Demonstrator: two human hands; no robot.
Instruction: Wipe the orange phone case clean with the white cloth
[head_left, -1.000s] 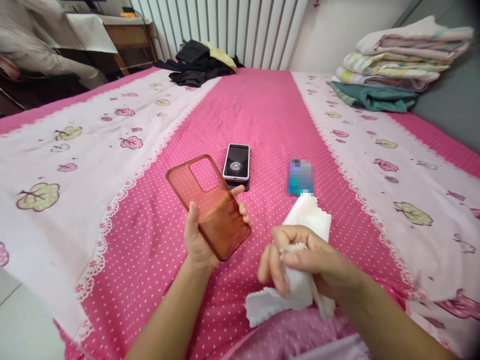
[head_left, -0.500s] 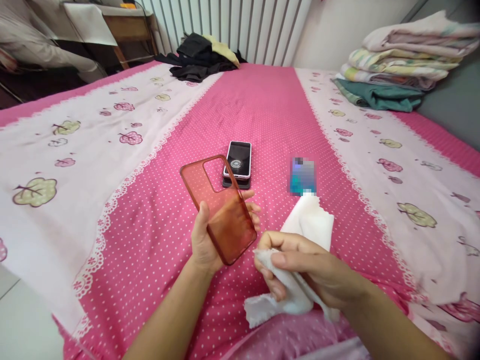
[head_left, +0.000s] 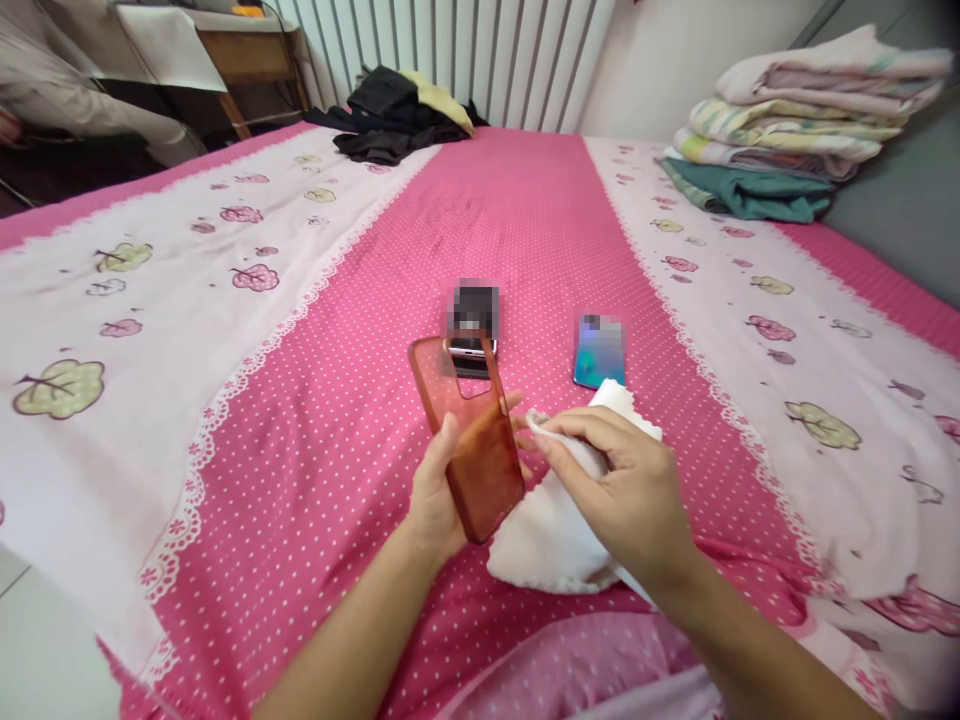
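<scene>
My left hand grips a translucent reddish-orange phone case by its long edges, thumb on the near side and fingers behind. The case is tilted, its camera cutout at the upper end. Close to the case's right edge, my right hand pinches a corner of a white cloth between thumb and fingers. The rest of the cloth hangs below the hand and reaches the bed. Beyond the case lies a dark phone on top of another dark item, partly hidden by the case. A blue-green phone lies farther right.
A pink dotted bedspread covers the bed. Dark clothes lie at the far edge before a radiator. Folded bedding is stacked at the far right. Another person's leg shows at upper left, near a desk.
The case has moved right and turned more edge-on. My right hand has risen with the cloth corner, bringing it up beside the case's edge. The view has shifted slightly.
</scene>
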